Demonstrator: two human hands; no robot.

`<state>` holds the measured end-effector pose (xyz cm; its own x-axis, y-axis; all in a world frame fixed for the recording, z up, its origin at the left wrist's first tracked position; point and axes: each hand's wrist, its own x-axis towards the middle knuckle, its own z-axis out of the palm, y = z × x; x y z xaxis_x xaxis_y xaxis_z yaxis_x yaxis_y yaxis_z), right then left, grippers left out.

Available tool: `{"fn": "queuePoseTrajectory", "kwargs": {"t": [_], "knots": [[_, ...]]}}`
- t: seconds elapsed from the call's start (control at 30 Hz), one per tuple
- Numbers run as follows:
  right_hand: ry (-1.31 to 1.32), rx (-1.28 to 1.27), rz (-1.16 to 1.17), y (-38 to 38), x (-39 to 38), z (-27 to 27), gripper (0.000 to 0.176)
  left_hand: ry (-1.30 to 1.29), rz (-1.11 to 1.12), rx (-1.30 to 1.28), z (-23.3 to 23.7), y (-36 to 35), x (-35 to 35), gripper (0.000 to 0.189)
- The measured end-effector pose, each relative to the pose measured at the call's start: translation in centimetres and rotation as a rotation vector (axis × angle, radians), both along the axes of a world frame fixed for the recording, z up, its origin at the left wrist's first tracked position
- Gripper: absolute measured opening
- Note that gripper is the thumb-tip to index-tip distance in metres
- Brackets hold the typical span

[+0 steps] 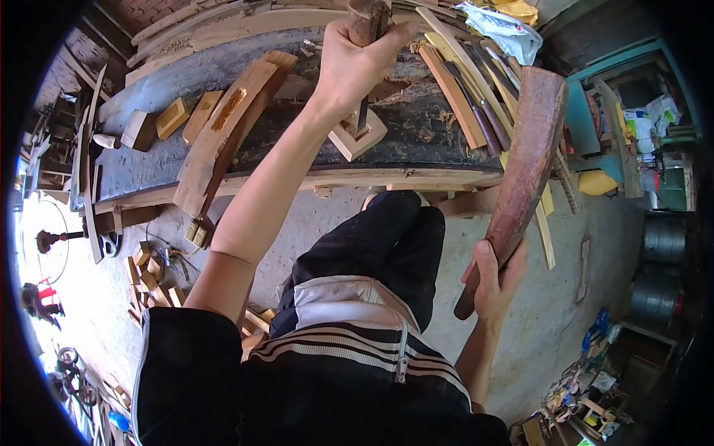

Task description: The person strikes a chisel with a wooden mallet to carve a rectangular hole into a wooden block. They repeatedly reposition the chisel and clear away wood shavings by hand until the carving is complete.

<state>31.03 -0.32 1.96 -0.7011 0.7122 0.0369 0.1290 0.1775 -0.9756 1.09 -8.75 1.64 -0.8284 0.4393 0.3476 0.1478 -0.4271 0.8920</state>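
Observation:
My left hand [349,70] is wrapped round the wooden handle of a chisel [363,115], held upright over the dark workbench. The blade reaches down into a recess cut in a small pale wood block [349,151], which lies near the bench's front edge. In my right hand [497,286] is a heavy reddish-brown wooden mallet [526,156], gripped by its narrow lower end. Its thick head points up, to the right of the block and apart from the chisel.
A slotted timber [236,108] lies across the workbench [279,137] on the left, beside several small blocks [172,117]. To the right are wood strips [450,93] and more chisels [487,123]. Offcuts [152,279] litter the floor. Metal drums [658,297] stand far right.

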Motion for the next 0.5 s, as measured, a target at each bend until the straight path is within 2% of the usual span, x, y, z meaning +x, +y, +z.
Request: {"fn": "queuePoseTrajectory", "kwargs": {"t": [0.3, 0.37, 0.5], "knots": [[-0.019, -0.028, 0.023, 0.0, -0.6, -0.5, 0.041, 0.067, 0.013, -0.075, -1.7, 0.7, 1.2, 0.027], [-0.012, -0.069, 0.061, 0.3, -1.0, -0.4, 0.043, 0.032, 0.009, -0.137, -2.0, 0.7, 1.2, 0.036], [-0.041, 0.054, 0.049, 0.4, -2.8, 1.7, 0.043, 0.095, 0.051, -0.050, -2.9, 1.5, 0.3, 0.025]]}}
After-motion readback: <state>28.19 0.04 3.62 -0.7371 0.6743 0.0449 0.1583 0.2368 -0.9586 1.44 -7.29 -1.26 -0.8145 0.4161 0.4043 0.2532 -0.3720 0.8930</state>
